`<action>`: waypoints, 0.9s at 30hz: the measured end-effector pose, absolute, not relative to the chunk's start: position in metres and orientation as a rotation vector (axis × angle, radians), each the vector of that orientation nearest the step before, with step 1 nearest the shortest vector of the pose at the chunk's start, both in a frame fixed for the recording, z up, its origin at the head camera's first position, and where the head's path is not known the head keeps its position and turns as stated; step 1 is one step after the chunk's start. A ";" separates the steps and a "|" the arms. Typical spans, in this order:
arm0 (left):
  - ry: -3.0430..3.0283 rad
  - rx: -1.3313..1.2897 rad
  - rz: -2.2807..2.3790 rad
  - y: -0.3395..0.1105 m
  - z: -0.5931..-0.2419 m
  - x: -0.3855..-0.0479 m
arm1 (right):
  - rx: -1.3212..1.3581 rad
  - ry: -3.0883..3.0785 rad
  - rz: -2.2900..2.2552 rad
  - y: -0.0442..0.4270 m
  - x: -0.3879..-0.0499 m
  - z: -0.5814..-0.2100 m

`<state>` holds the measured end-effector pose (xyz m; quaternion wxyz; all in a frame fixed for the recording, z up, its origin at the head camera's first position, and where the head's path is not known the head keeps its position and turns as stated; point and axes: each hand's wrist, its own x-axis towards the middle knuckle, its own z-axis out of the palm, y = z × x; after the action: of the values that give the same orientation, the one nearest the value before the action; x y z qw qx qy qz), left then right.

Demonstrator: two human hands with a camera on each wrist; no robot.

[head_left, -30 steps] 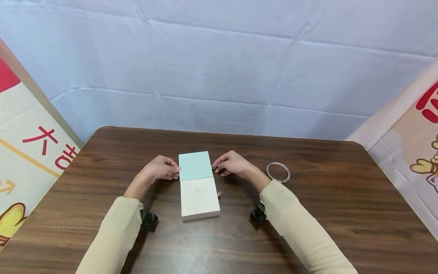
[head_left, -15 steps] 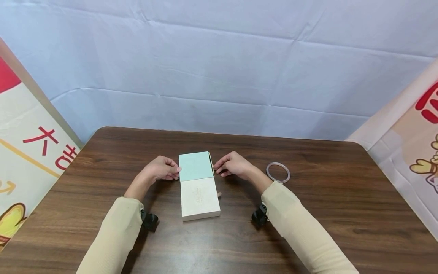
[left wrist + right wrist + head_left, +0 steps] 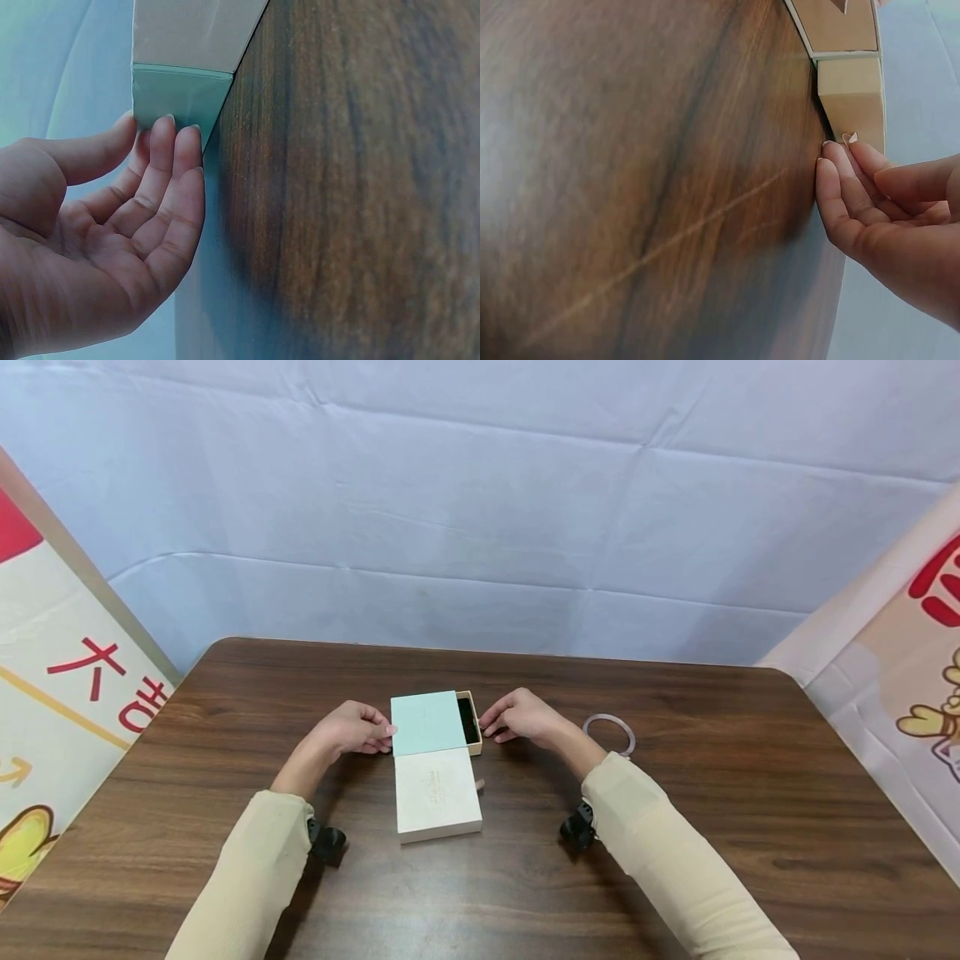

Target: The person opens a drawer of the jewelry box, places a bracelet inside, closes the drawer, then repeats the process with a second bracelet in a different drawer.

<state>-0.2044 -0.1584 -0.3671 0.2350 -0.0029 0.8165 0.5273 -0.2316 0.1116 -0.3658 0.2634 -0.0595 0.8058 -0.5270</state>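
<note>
A mint-green drawer box [image 3: 427,723] lies on the table, its tan drawer [image 3: 470,722] with black lining partly out on the right. My left hand [image 3: 356,727] holds the box's left side, thumb at the top edge and fingertips against the side wall [image 3: 169,97]. At the drawer's front, my right hand [image 3: 517,716] pinches a small ribbon tab [image 3: 851,138]. Directly in front of the mint box, touching or nearly so, lies a white box [image 3: 437,793] with faint gold lettering and a beige tab [image 3: 480,785] at its right.
A pale lilac bangle [image 3: 608,717] lies right of my right hand, partly hidden by the forearm. The wooden table [image 3: 720,760] has a light cloth [image 3: 480,510] hanging behind it. Printed banners [image 3: 75,710] hang at both sides.
My right hand has moved right, drawing the drawer out of the mint-green sleeve so its black interior shows. The left hand and both box outers have stayed in place.
</note>
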 end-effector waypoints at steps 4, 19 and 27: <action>2.244 -0.007 1.444 -0.158 -0.368 -0.205 | -0.152 2.197 -1.413 0.116 -0.233 -0.365; 2.244 -0.003 1.438 -0.159 -0.367 -0.205 | -0.136 2.230 -1.387 0.127 -0.234 -0.363; 2.253 0.002 1.432 -0.159 -0.367 -0.204 | -0.127 2.237 -1.391 0.132 -0.234 -0.362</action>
<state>-0.2043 -0.1586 -0.3674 0.2339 0.0006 0.8206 0.5215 -0.2345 0.1320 -0.3623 0.2496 -0.0466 0.8213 -0.5109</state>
